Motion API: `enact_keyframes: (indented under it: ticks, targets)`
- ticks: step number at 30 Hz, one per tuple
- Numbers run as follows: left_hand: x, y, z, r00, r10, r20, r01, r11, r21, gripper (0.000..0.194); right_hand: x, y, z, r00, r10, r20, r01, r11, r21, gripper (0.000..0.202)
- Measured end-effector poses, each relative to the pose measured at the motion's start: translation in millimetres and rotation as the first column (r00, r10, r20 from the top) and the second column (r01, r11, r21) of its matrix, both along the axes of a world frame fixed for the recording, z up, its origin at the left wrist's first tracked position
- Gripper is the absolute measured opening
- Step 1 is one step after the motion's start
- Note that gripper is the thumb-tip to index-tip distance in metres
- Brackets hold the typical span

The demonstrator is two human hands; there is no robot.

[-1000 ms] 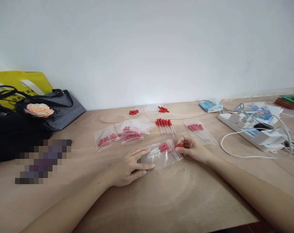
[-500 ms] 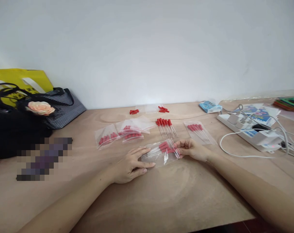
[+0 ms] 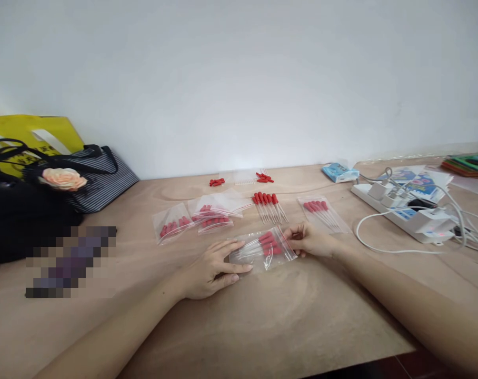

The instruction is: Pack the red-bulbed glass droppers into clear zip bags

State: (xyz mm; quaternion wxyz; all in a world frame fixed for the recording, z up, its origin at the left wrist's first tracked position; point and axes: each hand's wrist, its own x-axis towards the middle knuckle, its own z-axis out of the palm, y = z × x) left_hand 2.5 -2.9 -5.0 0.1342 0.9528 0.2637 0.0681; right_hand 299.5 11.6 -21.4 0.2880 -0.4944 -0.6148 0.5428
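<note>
A clear zip bag (image 3: 258,259) with several red-bulbed droppers (image 3: 269,243) inside lies flat on the table in front of me. My left hand (image 3: 212,268) rests at its left end, thumb and fingers spread and touching the plastic. At the zip end, my right hand (image 3: 308,239) pinches the bag's edge between bent fingers; some fingertips are hidden. Just beyond the bag is a row of loose droppers (image 3: 268,206), bulbs pointing away. Farther right lies another bag of droppers (image 3: 325,215). Several bags with red bulbs (image 3: 175,226) lie to the left, partly overlapping.
Loose red bulbs (image 3: 217,182) and more clear plastic lie near the wall. At right are a white power strip (image 3: 405,216) with tangled cables, a blue packet (image 3: 340,172) and printed sheets. A striped bag (image 3: 105,176) and a black bag (image 3: 21,221) stand at left.
The droppers' bulbs inside the bag are now more evenly lined up, and the zip edge shows more fully. My right hand has shifted slightly; my left hand stays in place.
</note>
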Motion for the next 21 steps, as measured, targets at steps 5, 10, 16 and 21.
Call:
enact_keyframes:
  ticks: [5, 10, 16, 21]
  targets:
    - [0, 0, 0.0, 0.999, -0.009, 0.031, 0.009, 1.0, -0.005, 0.032, 10, 43, 11.6, 0.899, -0.403, 0.173, 0.365, 0.906, 0.215, 0.01]
    - [-1, 0, -2.0, 0.999, -0.011, 0.047, 0.012, 1.0, -0.021, 0.033, -4, 97, 10.8, 0.76, -0.603, 0.24, 0.5, 0.78, 0.376, 0.015]
    - [0, 0, -2.1, 0.999, -0.014, 0.041, 0.015, 0.999, -0.038, 0.033, -21, 128, -3.1, 0.712, -0.648, 0.269, 0.558, 0.756, 0.343, 0.02]
    - [0, -1, -1.6, 1.0, -0.013, 0.02, 0.013, 1.0, -0.021, 0.032, -21, 127, -4.3, 0.708, -0.674, 0.211, 0.613, 0.735, 0.291, 0.015]
